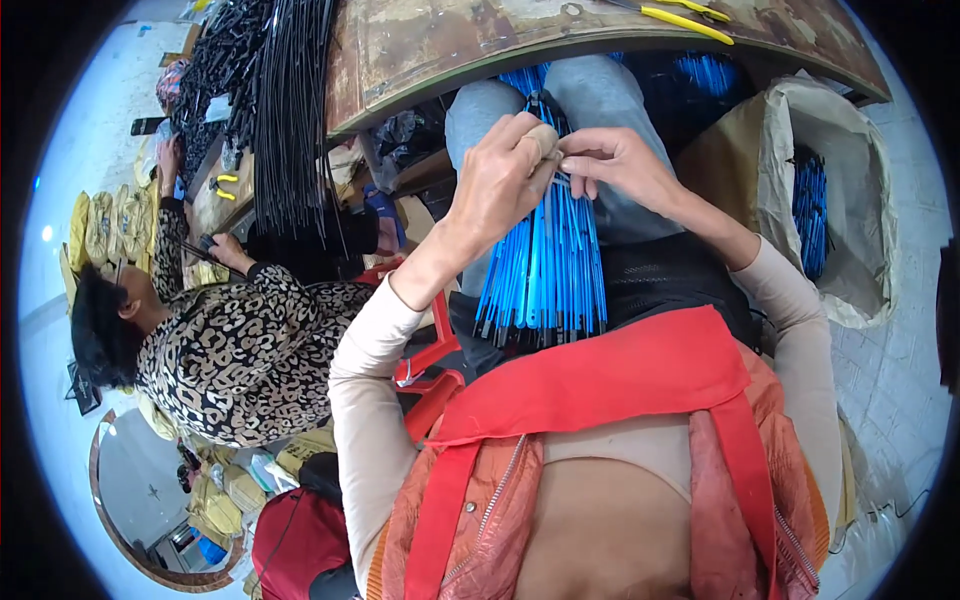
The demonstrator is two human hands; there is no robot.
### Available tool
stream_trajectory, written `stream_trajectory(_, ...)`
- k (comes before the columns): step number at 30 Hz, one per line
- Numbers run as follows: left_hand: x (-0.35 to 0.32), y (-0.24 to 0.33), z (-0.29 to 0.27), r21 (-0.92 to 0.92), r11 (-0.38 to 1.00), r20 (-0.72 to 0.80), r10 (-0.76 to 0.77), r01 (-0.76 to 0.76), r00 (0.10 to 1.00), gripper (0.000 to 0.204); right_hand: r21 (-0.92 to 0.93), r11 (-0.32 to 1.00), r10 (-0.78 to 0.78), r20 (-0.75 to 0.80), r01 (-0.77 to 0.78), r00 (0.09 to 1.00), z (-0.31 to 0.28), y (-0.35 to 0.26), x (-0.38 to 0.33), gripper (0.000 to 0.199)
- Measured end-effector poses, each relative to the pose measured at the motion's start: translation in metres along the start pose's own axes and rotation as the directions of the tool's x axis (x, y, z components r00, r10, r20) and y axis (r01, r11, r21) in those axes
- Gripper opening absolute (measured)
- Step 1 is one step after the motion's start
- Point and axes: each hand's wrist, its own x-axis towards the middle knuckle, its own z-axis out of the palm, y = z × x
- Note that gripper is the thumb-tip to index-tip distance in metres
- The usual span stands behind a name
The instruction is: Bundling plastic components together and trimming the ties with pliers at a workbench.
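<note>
Basically, the bundle of blue rods (pixel 540 270) lay along the person's lap, its dark-tipped loose ends fanned out toward 6 o'clock, its gathered end toward 12 between the knees of the grey trousers (pixel 615 100). Left hand (pixel 500 175) came in from 8 o'clock, fingers curled narrow over the bundle's upper part; couldn't tell if it gripped the rods. Right hand (pixel 625 165), from 4 o'clock, had thumb and finger drawn close together beside the left fingertips; what sat between them was hidden.

Further out, clock taken from the bundle: worn wooden table (pixel 440 45) at 12, yellow-handled tool (pixel 688 25) on it at 1. Pale open sack (pixel 862 190) at 3, more blue rods (pixel 810 215) inside. Long black rods (pixel 295 110) hung over the table edge at 10. Co-worker in a patterned top (pixel 230 350) sat near 8 to 9, red stool (pixel 432 335) at 8 in between. Red cloth band (pixel 610 375) across the person's chest at 6.
</note>
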Motion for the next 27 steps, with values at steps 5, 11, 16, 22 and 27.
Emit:
stream_trajectory(5, -0.004, 0.007, -0.008, 0.115, 0.989, 0.006, -0.089, 0.088, 0.996, 0.02, 0.024, 0.998, 0.061, 0.023, -0.061, 0.998, 0.001, -0.007, 0.001, 0.023)
stream_trajectory(11, -0.006, 0.008, -0.025, 0.18, 0.958, 0.022, -0.229, 0.221, 0.973, 0.022, -0.392, 0.92, -0.046, -0.031, 0.03, 0.998, 0.011, -0.03, 0.012, 0.007)
stream_trajectory(16, -0.031, -0.022, -0.024, 0.033, 0.916, 0.033, -0.402, 0.401, 0.915, 0.023, -0.698, 0.634, -0.358, 0.118, 0.334, 0.926, 0.009, -0.008, 0.013, 0.012)
stream_trajectory(22, -0.093, -0.037, -0.021, -0.584, 0.268, 0.18, -0.878, 0.766, 0.444, 0.018, -0.84, 0.239, -0.448, 0.35, 0.487, 0.823, -0.006, 0.006, 0.004, 0.051)
stream_trajectory(27, -0.095, -0.02, -0.021, -0.191, 0.563, 0.271, -0.757, 0.804, 0.594, 0.03, -0.782, 0.321, -0.337, 0.433, 0.534, 0.836, 0.006, 0.05, 0.007, 0.069)
